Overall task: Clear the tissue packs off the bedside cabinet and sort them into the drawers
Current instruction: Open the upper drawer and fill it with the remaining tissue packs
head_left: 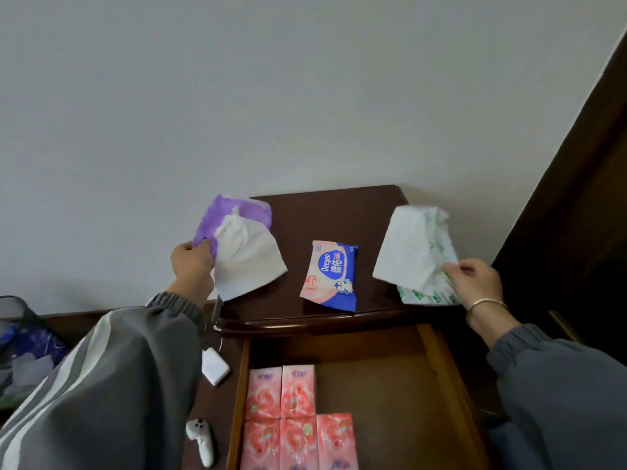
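We hold a purple pack (234,215) in our left hand (190,262) and a green pack (424,252) in our right hand (478,283), both above the cabinet (339,212). The blue wipes pack (330,274) lies between them on its top (long axis roughly front-to-back). The drawer (390,385) gapes below its front edge, seemingly nearer our right hand.

The blue-and-pink wipes pack (330,276) lies mid-top on the dark brown wooden cabinet (339,215), bare wood around it. The left hand (190,266) with a purple tissue pack (220,215) crowds the left edge, the right hand (481,283) with a green-printed white pack (419,252) the right. In the open wooden drawer (441,361), pink tissue packs (298,391) fill the left; its right half lies free. A dark wooden panel (576,184) walls the right.
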`<state>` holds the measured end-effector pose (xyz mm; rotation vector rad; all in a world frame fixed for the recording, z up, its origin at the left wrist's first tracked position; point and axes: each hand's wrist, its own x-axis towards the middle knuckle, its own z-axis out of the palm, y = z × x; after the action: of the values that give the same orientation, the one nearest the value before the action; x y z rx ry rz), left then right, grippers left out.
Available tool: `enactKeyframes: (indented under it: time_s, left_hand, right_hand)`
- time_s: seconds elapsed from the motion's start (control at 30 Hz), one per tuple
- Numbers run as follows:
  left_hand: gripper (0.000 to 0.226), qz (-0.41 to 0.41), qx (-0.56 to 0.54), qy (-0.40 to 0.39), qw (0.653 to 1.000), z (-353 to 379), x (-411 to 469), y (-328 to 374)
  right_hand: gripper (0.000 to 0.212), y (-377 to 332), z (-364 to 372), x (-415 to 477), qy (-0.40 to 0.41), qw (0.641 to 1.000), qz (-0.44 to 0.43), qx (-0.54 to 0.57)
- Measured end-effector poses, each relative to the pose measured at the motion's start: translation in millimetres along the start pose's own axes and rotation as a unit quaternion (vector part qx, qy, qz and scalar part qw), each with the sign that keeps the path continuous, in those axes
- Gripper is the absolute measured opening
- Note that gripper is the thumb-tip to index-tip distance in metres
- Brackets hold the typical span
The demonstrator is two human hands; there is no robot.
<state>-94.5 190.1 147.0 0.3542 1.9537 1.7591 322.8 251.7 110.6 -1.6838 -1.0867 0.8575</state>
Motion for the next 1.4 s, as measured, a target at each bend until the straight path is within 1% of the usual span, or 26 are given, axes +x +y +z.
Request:
enactKeyframes:
  time_s: [0.07,0.1,0.17,0.23,0.27,0.33,0.37,0.43,0.5,0.57,0.67,0.77,0.83,0.9,0.93,0.97,1.03,1.07,1.1,1.17,1.2,1.27,1.3,1.37,1.4]
  left_hand:
    - [0.008,-0.004,-0.089,0.013,0.996,-18.6,-16.7,13.7]
    - [0.007,-0.006,-0.126,-0.001,0.992,-29.2,-30.6,21.0]
    - [0.018,0.004,-0.141,-0.068,0.988,-51.0,-64.8,30.5]
    - [0.021,0.001,-0.097,-0.142,0.985,-71.8,-101.3,26.7]
    - [0.021,-0.013,-0.061,-0.176,0.982,-81.7,-121.6,20.2]
    - [0.021,-0.050,0.009,-0.228,0.972,-98.0,-162.6,-2.2]
    - [0.019,-0.072,0.034,-0.246,0.966,-103.7,-184.8,-14.3]
    - [0.014,-0.135,0.064,-0.276,0.950,-107.5,-226.3,-37.1]
    - [0.015,-0.184,0.094,-0.298,0.932,-100.2,-257.0,-56.7]
    - [0.019,-0.200,0.123,-0.301,0.924,-81.9,-273.2,-72.2]
    - [0.019,-0.204,0.132,-0.288,0.926,-41.6,-287.1,-86.6]
    - [0.020,-0.177,0.116,-0.258,0.943,0.5,-294.8,-103.3]
    - [0.026,-0.164,0.137,-0.224,0.951,20.1,-299.1,-113.9]
    - [0.032,-0.166,0.178,-0.220,0.945,28.7,-301.2,-121.8]
    - [0.033,-0.169,0.207,-0.240,0.933,30.0,-301.9,-125.1]
    - [0.033,-0.170,0.242,-0.276,0.914,29.8,-302.3,-127.2]
    - [0.030,-0.150,0.333,-0.356,0.860,25.6,-303.6,-126.8]
    - [0.028,-0.132,0.371,-0.382,0.836,22.8,-304.2,-124.9]
    - [0.028,-0.116,0.395,-0.407,0.815,20.5,-303.3,-124.2]
    - [0.032,-0.095,0.405,-0.444,0.794,16.6,-300.4,-121.1]
    - [0.030,-0.071,0.405,-0.454,0.791,14.3,-298.5,-118.3]
    - [0.025,0.018,0.411,-0.445,0.795,9.5,-292.9,-113.9]
    - [0.026,0.066,0.413,-0.426,0.802,4.9,-287.7,-111.6]
    - [0.031,0.123,0.415,-0.387,0.814,-8.2,-275.4,-106.8]
    - [0.034,0.148,0.425,-0.370,0.813,-16.0,-267.9,-105.5]
  right_hand:
    - [0.020,-6.7,-18.9,-10.4,0.010,0.993,0.003,0.116]
    - [0.020,-10.1,-30.6,-17.3,0.005,0.988,0.009,0.152]
    - [0.018,-13.8,-57.5,-34.7,-0.044,0.979,0.026,0.198]
    - [0.010,-12.9,-87.0,-54.9,-0.140,0.965,0.033,0.219]
    - [0.006,-11.2,-102.2,-65.3,-0.195,0.958,0.033,0.209]
    - [0.006,-3.4,-131.0,-84.8,-0.283,0.944,0.041,0.162]
    - [0.006,2.4,-143.4,-93.0,-0.308,0.940,0.051,0.137]
    - [0.007,17.3,-163.6,-104.0,-0.325,0.937,0.077,0.098]
    - [0.011,32.0,-178.2,-108.9,-0.314,0.940,0.106,0.082]
    - [0.015,43.9,-187.2,-108.6,-0.289,0.946,0.124,0.083]
    - [0.016,53.9,-190.9,-107.3,-0.259,0.952,0.142,0.078]
    - [0.016,60.4,-188.3,-107.5,-0.226,0.962,0.141,0.061]
    - [0.015,62.3,-186.5,-109.2,-0.206,0.969,0.129,0.047]
    - [0.013,61.9,-184.5,-112.2,-0.191,0.974,0.116,0.031]
    - [0.013,61.4,-183.2,-114.2,-0.187,0.976,0.109,0.022]
    - [0.012,60.9,-181.7,-116.1,-0.183,0.978,0.101,0.011]
    - [0.011,60.1,-179.0,-119.7,-0.174,0.981,0.083,-0.005]
    - [0.011,59.6,-177.6,-121.3,-0.171,0.982,0.077,-0.008]
    - [0.012,58.8,-176.1,-123.2,-0.172,0.982,0.072,-0.011]
    - [0.012,55.6,-171.8,-127.6,-0.185,0.980,0.066,-0.009]
    - [0.013,53.8,-168.5,-129.8,-0.193,0.979,0.065,-0.005]
    - [0.015,50.7,-158.8,-135.2,-0.210,0.976,0.065,-0.006]
    - [0.016,49.8,-151.6,-138.2,-0.222,0.973,0.067,-0.010]
    - [0.016,48.5,-132.8,-144.8,-0.245,0.967,0.067,-0.032]
    - [0.015,48.2,-121.6,-146.8,-0.250,0.965,0.067,-0.045]
